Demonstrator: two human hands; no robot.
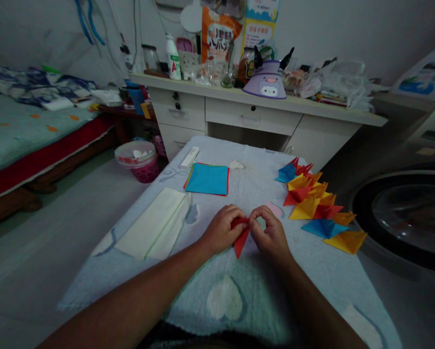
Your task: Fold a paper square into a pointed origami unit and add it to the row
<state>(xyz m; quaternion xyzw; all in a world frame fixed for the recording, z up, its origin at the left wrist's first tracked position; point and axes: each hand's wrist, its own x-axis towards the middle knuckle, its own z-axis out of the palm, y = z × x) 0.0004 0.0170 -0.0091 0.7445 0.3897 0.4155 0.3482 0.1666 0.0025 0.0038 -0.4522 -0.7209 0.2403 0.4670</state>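
A partly folded piece of red origami paper (241, 242) is held above the cloth-covered table, one pointed end hanging down. My left hand (225, 228) grips it from the left, fingers closed around it. My right hand (270, 231) pinches its right edge between thumb and forefinger. Parts of the paper are hidden behind the fingers. Beyond the hands lies a stack of square paper sheets (207, 178), blue on top with red and yellow edges showing. On the right stand several folded paper cranes (314, 203) in blue, red, yellow and orange.
A pale folded cloth or bag (153, 225) lies on the table's left, with a small white box (190, 157) farther back. Behind the table is a white desk (253, 114) crowded with bottles and bags. A pink bin (142, 165) stands left, a washing machine (406, 213) right.
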